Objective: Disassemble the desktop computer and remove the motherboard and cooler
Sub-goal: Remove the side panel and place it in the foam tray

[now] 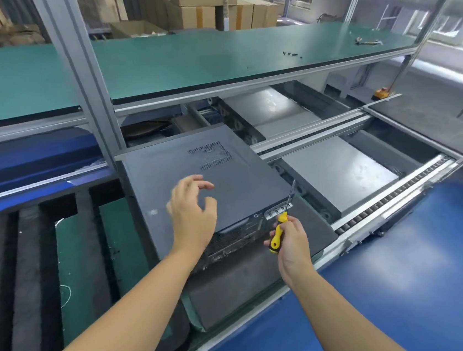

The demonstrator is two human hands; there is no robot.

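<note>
A dark grey desktop computer case (195, 176) lies flat on its side on a grey foam pad (237, 287), its side panel with a vent grille facing up and its rear ports toward me. My left hand (192, 208) hovers above the near part of the panel, fingers spread and curled, holding nothing. My right hand (289, 241) grips a screwdriver (280, 224) with a yellow and black handle, its shaft pointing up beside the case's near right corner. The motherboard and cooler are hidden inside the case.
A conveyor line with roller rails (394, 194) and grey pallets (336, 172) runs to the right. A green upper shelf (210, 53) carries small black screws (291, 53) and a tool (368, 42). An aluminium post (80, 77) stands at the case's far left. The floor is blue.
</note>
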